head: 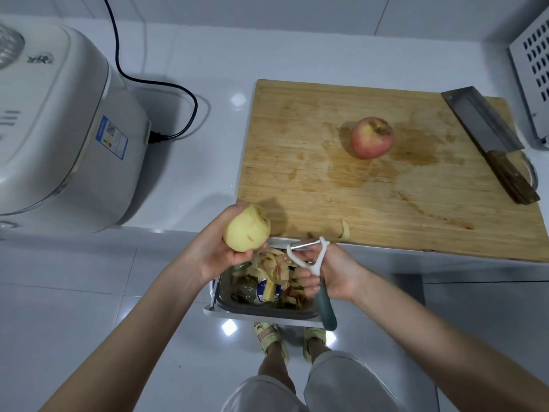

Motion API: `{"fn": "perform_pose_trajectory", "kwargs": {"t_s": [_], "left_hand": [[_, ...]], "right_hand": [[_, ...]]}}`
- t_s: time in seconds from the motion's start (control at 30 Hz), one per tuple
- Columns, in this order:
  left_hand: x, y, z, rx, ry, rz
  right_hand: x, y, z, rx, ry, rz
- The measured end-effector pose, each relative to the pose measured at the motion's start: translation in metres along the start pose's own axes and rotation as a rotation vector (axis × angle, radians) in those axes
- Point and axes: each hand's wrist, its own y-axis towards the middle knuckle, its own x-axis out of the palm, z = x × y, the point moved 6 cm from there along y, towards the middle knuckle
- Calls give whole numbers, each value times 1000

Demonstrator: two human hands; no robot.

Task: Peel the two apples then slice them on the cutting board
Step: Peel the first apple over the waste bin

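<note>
Now L hand fingers curled under peeled apple; R hand fingers grip peeler.

White worktop: a white rice cooker at left, its black cord trailing beside it; wooden cutting board at right; perforated metal rack at far right.

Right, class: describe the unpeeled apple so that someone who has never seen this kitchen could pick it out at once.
Start at the large rectangular wooden cutting board on the white counter. Near its middle, left of the steel cleaver with the dark wooden handle, sits a round red-and-yellow apple. Unlike the pale peeled apple in the left hand, it has its skin and lies untouched.
</note>
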Motion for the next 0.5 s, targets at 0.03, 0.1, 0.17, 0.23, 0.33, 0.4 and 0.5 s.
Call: {"fn": "perform_pose_trajectory", "kwargs": {"t_s": [0.03,0.1,0.17,0.23,0.33,0.4,0.5], "left_hand": [[0,0,3,15,10,5],[1,2,12,64,90,28],[3,5,25,152,281,82],[10,12,41,275,522,128],[28,30,62,445,782,177],[42,44,73,560,991,224],[73,63,81,720,1352,236]], "right_hand": [[2,-1,-2,8,-35,-5],[1,-4,-13,-14,-63,16],[-3,-8,-27,-61,-71,71],[-11,-14,-47,-144,-79,150],[-45,-32,-79,-334,50,343],[-71,-41,-82,-350,238,398],[-82,-35,-62,-202,227,380]]}}
